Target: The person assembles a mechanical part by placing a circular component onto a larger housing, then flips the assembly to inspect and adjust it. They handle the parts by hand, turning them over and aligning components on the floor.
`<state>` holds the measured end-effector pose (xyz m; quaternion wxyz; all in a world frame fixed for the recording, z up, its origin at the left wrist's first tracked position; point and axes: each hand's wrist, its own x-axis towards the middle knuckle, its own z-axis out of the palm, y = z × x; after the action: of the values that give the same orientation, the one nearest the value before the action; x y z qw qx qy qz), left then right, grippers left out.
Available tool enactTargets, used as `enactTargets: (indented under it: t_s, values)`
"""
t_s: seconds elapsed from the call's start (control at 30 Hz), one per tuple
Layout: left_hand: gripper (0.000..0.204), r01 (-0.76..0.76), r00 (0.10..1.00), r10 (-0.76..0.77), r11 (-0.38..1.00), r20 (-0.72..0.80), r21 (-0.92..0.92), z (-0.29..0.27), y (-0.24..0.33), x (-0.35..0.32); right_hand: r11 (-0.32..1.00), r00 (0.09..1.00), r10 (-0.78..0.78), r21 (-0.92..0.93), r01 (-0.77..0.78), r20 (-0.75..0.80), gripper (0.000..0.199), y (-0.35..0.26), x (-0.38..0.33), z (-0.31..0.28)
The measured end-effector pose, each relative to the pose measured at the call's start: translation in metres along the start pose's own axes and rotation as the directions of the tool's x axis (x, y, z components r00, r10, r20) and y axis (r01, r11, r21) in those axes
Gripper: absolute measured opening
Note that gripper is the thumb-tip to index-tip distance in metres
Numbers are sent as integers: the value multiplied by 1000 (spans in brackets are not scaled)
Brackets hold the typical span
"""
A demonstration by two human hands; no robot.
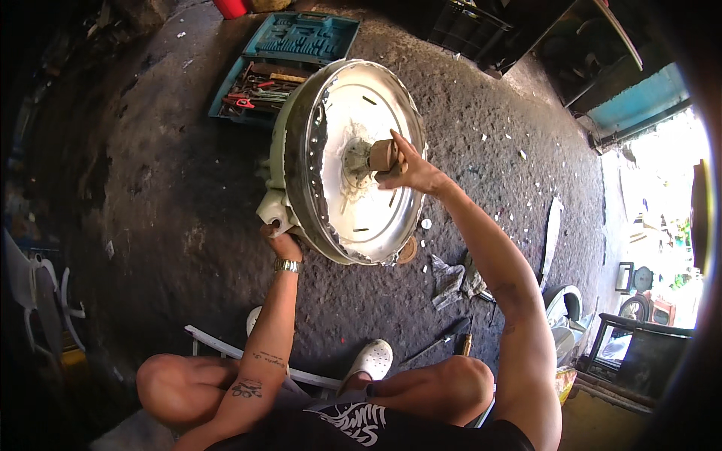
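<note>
A large round tub (376, 218), with a pale metal inner face and a pale green outer shell, is tilted on its side in front of me. Its metal rim has dark, ragged patches. My left hand (282, 242) supports the tub from below at a pale plastic spout-like piece (272, 210); some of its fingers are hidden behind. At the hub (356, 161) in the middle of the inner face, my right hand (414, 171) has its thumb and fingers around a brown block-like piece (382, 155). Whether that piece is fixed to the hub, I cannot tell.
Behind the tub lies an open teal toolbox (301, 36) with hand tools. On the rough dark floor are a crumpled grey rag (448, 279), a long dark tool (440, 340) and scattered scraps. White plastic chairs (45, 286) stand at the left, a dark cabinet (639, 357) at the right.
</note>
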<state>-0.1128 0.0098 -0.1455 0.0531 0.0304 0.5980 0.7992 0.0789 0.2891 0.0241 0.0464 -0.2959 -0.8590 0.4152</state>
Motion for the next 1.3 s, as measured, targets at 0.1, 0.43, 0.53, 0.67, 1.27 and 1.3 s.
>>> enactTargets:
  t_s: [0.1, 0.43, 0.53, 0.67, 1.27, 1.3]
  values:
    - [36, 110, 994, -109, 991, 11, -76, 1, 0, 2, 656, 861, 435, 561, -505, 265, 126, -9, 1, -9]
    - [46, -74, 993, 61, 988, 97, 137, 7, 17, -3, 910, 958, 273, 345, -227, -88, 110, 12, -2, 9]
    - [43, -31, 999, 28, 997, 41, 73, 1, 11, -1, 801, 903, 391, 549, -239, -177, 98, 34, -26, -1]
    - [42, 4, 997, -9, 998, 78, 55, -3, -2, 2, 619, 741, 639, 712, -333, -209, 85, 81, -82, -25]
    - [50, 334, 931, -337, 941, 143, 50, 4, 44, 19, 671, 595, 662, 8, -742, -456, 109, 73, -346, 235]
    - [51, 260, 950, -267, 964, 161, 63, 8, 48, 20, 699, 605, 627, 12, -715, -491, 112, 74, -349, 242]
